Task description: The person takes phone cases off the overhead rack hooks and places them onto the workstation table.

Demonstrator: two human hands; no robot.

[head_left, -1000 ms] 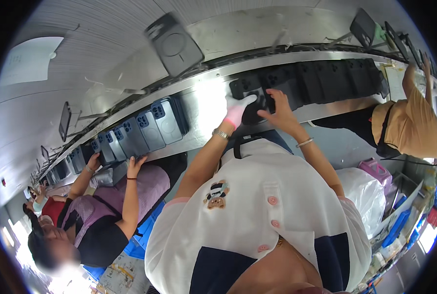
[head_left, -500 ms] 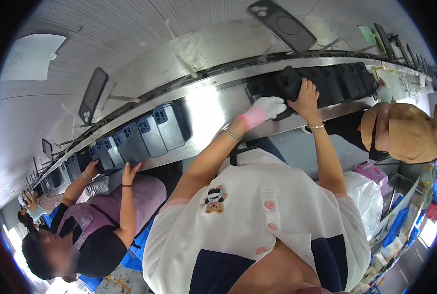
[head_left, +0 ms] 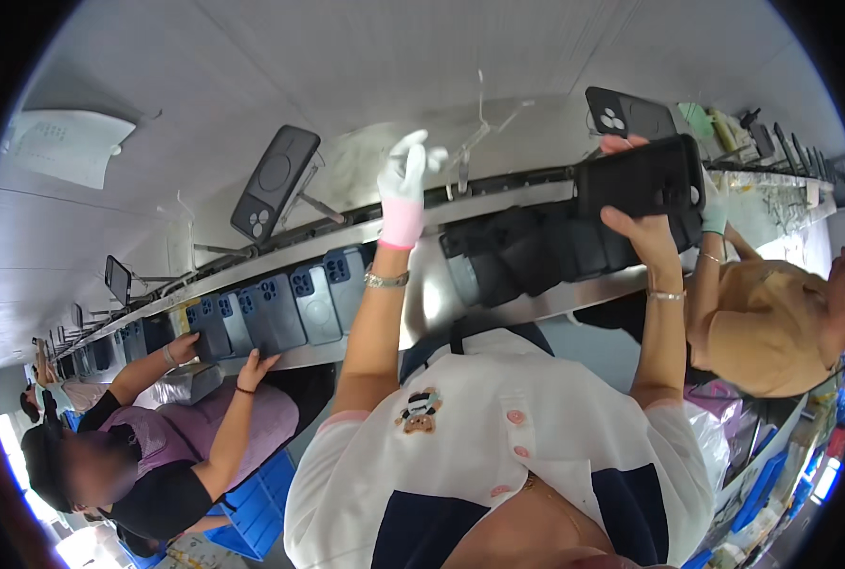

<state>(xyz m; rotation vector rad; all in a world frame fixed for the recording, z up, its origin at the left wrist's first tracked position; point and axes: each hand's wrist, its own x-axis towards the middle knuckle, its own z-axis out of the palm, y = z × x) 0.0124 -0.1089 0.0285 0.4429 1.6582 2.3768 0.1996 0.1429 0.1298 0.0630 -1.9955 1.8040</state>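
My right hand [head_left: 652, 239], bare, grips a black phone case [head_left: 642, 178] lifted over the bench, thumb on its near edge and fingertips over its far edge. My left hand [head_left: 405, 185], in a white glove with a pink cuff, is raised beside a thin wire holder [head_left: 462, 156] that carries no case. Its fingers are partly bent and apart, with nothing in them. Below, dark phone cases [head_left: 527, 248] lie overlapping in a row on the metal bench. One hanging phone case [head_left: 622, 109] is partly hidden behind the case I hold.
Another black phone case [head_left: 273, 180] hangs at left on the rail [head_left: 347, 232]. Blue-edged phone cases [head_left: 320, 308] line the bench's left. A co-worker in purple [head_left: 242, 408] handles them; a co-worker in tan [head_left: 754, 313] sits close at right.
My left hand has moved up and left, away from the dark cases. My right hand has raised a black phone case to the right. Hanging cases and holders have shifted rightward.
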